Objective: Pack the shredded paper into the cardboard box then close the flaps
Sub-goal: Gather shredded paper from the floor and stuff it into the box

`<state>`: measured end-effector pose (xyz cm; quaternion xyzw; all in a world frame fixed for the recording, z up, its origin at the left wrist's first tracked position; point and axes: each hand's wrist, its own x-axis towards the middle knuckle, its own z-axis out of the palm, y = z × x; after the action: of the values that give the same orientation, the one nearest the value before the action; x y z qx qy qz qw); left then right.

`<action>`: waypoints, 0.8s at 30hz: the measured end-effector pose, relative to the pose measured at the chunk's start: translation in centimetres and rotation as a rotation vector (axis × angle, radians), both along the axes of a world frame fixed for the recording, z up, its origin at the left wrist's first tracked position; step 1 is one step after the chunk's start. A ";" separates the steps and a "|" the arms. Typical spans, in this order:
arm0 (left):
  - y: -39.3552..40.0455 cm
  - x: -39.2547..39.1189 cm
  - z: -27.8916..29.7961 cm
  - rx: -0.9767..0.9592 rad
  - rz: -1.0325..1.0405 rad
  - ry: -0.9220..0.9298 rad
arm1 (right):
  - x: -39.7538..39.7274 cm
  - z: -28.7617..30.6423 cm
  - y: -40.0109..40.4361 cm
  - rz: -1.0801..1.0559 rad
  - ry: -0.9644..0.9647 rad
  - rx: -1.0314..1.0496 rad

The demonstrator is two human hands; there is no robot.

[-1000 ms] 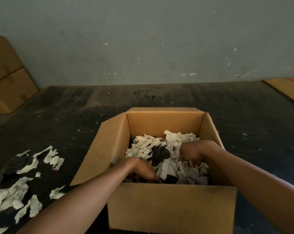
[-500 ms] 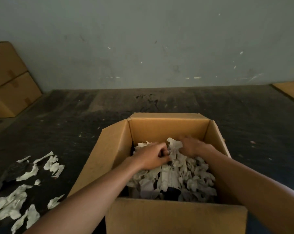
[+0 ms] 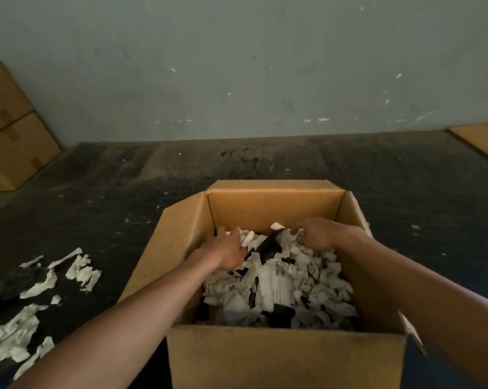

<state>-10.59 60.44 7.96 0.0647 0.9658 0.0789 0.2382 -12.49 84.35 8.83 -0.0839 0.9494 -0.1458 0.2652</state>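
Head camera is looking down into an open cardboard box (image 3: 287, 357) that is sitting on a dark worktop (image 3: 125, 192), with all its flaps standing open. Shredded paper (image 3: 301, 279), mostly white with a few dark pieces mixed in, is lying heaped inside the box, filling much of it. Both forearms are reaching in over the near wall. The left hand (image 3: 226, 248) is resting on the paper near the far left corner, fingers curling down into the shreds and gripping some of them. The right hand (image 3: 315, 233) is sitting near the far right corner, its fingers likewise bending into the paper and pinching a clump. More loose shreds (image 3: 40, 290) are lying on the worktop to the left of the box, well apart from it. Stacked brown cartons (image 3: 9, 130) are leaning against the grey wall (image 3: 237, 66) at far left.
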 end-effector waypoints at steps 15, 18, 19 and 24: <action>-0.9 4.2 0.4 -0.148 -0.217 -0.183 | 6.6 2.5 -0.7 0.099 -0.198 0.114; -0.1 6.0 0.4 -0.103 -0.274 -0.493 | 9.0 1.8 -1.7 0.219 -0.346 0.220; 0.1 6.6 0.1 -0.114 -0.289 -0.540 | 10.0 1.4 -2.2 0.267 -0.385 0.270; 0.7 7.7 -1.1 -0.114 -0.202 -0.579 | 11.2 1.2 -2.7 0.299 -0.376 0.331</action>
<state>-2.84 61.10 6.86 0.1218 0.8495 0.0158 0.5131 -1.29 81.70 10.05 -0.1499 0.8717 0.0386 0.4650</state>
